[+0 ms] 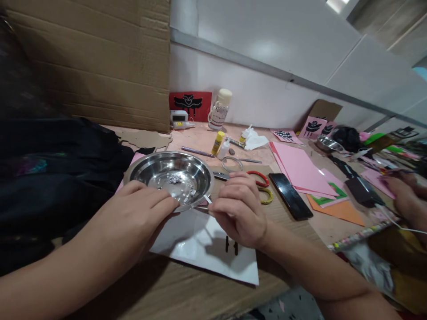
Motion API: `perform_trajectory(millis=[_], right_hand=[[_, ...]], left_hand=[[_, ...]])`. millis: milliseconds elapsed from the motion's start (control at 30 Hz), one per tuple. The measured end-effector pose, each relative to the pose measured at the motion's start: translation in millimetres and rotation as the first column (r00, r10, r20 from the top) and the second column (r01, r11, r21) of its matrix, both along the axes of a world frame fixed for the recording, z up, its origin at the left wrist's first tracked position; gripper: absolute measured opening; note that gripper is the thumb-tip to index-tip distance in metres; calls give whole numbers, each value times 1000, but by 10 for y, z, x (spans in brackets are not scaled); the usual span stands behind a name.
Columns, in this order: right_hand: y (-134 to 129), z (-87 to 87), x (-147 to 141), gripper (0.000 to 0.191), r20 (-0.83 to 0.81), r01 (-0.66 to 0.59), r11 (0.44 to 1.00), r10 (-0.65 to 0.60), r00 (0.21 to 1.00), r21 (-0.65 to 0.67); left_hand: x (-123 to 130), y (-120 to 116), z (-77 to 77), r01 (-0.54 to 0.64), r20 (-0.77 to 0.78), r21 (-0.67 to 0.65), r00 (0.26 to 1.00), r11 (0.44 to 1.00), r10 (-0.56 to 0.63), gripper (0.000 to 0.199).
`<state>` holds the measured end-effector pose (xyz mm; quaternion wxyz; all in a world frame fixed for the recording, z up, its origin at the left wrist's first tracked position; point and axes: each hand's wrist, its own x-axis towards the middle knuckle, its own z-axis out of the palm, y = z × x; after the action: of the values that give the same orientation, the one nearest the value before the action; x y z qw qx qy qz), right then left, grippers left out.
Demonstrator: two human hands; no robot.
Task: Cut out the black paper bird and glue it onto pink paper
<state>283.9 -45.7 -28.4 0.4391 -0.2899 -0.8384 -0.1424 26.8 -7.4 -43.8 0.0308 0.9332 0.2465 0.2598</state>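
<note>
A shiny steel bowl [133, 171] stands tilted toward me, with small silvery bits [175, 178] scattered inside it. My left hand [143, 206] is closed over the bowl's near rim, its thumb hidden underneath. In my right hand [240, 206], fingers curled, is a thin white stick [207, 199]; its tip meets the bowl's right rim, and most of it is hidden by the fingers. Below both hands lies a white sheet [200, 249] with dark marks near its right side. Scissors with red and yellow handles [265, 195] lie just beyond my right hand.
A black phone [290, 195] and pink sheets [300, 166] lie to the right. Behind the bowl stand a yellow glue stick [218, 143], a small white bottle [223, 149] and a flask [220, 110]. Another person's hand [405, 191] is at far right. Cardboard [100, 62] rises at left.
</note>
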Motion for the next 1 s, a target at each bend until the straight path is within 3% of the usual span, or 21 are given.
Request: perform_trajectory(millis=[133, 200, 267, 367, 433, 533, 633, 733, 867, 933, 1000], right_hand=[[-28, 126, 60, 17, -76, -8, 996, 1, 997, -91], [-56, 170, 85, 17, -120, -78, 976, 54, 991, -203], [-109, 180, 90, 20, -113, -223, 907, 195, 974, -357], [-245, 113, 76, 22, -22, -349, 749, 409, 912, -564], [-356, 23, 81, 17, 11, -335, 676, 452, 892, -656], [-494, -123, 156, 14, 82, -193, 611, 393, 916, -768], [-556, -213, 311, 17, 162, -42, 609, 276, 948, -792], [-554, -233, 494, 19, 152, 11, 615, 177, 972, -788], [-509, -210, 693, 20, 153, 51, 608, 117, 981, -792], [-472, -207, 776, 20, 176, 76, 618, 102, 979, -782], [-416, -228, 860, 19, 193, 106, 619, 76, 978, -778]], left_hand=[[2, 69, -20, -16, -90, 68, 996, 998, 22, 26], [-7, 158, -2, -10, -103, 103, 995, 995, 20, 25], [-36, 284, 8, -42, -117, 139, 991, 989, 58, 24], [-118, 527, -33, -172, -143, 201, 969, 964, 202, 28], [-185, 690, -100, -239, -156, 222, 948, 945, 276, 36], [-259, 834, -195, -284, -214, 229, 918, 931, 333, 43], [-260, 758, -173, -270, -275, 230, 904, 935, 328, 29], [-194, 511, -23, -271, -228, 266, 915, 925, 333, 39], [-93, 220, 73, -98, -162, 190, 978, 977, 130, 28], [-64, 130, -9, 25, -229, 44, 973, 999, -14, 40], [-45, 38, -142, 59, -295, -83, 952, 995, -81, 68]])
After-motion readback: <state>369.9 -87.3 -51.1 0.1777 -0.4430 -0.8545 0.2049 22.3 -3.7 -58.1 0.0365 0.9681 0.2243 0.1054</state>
